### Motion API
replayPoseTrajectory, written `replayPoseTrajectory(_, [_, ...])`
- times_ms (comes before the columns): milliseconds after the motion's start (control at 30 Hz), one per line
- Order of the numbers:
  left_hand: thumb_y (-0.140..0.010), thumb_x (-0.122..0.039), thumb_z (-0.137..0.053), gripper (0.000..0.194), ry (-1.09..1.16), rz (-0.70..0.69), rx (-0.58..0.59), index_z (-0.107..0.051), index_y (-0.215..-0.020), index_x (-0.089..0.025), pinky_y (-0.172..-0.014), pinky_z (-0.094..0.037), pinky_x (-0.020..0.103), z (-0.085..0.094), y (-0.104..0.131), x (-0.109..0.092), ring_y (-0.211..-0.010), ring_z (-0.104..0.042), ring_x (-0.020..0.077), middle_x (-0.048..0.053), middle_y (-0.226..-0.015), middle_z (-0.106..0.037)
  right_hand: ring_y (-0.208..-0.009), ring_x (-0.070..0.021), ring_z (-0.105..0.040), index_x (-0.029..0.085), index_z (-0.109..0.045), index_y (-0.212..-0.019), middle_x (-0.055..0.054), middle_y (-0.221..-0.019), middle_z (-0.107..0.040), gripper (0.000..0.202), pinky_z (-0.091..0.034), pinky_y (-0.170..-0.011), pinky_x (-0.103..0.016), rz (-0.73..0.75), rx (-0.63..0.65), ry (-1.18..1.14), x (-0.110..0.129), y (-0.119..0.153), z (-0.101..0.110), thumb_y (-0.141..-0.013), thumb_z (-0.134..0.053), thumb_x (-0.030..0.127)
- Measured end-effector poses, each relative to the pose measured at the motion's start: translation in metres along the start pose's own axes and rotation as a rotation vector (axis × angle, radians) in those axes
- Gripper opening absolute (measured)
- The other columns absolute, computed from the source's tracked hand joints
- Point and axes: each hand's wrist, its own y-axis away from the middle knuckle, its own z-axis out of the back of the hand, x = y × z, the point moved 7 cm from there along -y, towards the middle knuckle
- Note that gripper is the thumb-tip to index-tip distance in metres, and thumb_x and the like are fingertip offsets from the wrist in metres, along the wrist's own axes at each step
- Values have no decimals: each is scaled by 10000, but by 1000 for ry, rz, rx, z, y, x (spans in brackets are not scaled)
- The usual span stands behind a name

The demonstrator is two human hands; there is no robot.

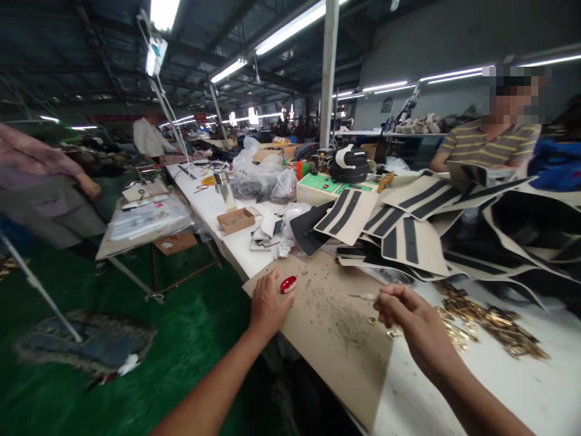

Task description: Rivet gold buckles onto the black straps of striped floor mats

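Note:
My left hand [269, 304] is at the left edge of a brown board [318, 351], its thumb and fingers curled round a small glossy red oval object [288, 284] whose kind I cannot make out. Held in my right hand [408, 312], above the board's right side, is an awl-like tool [367, 297] with a pale handle and a thin metal shaft pointing left. Dark small bits [349, 327] lie scattered over the board between both hands. Small gold rings [391, 335] lie beside my right hand.
Gold metal fittings [499, 330] are heaped at right. Cream panels with black strips [411, 245] pile up behind them. A small cardboard box [236, 220], a steel bottle [224, 191] and plastic bags [258, 172] stand farther back. A co-worker [492, 142] is across the table.

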Motion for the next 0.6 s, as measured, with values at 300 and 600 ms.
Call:
replayPoseTrajectory(300, [-895,-232,-649,322,186,-352,488,-638,-1214,-273,-963,-536,352,-51,52,-171,-1065,-654,222,41,-1221,-667,-632,-99,-496,185,-740,-1010,2,-779,-594,314,-417,-493,-173,-12,-450,-507,-21,41,128,-793,-832,393])
replayPoseTrajectory(600, [-960,-270,-562,148,-187,-359,579,-706,-977,-235,-896,-521,369,-114,43,-215,-1077,-613,262,84,-1091,-659,-608,-129,-499,199,-744,-932,-4,-745,-590,345,-447,-473,-216,-78,-436,-487,-53,54,142,-765,-845,484])
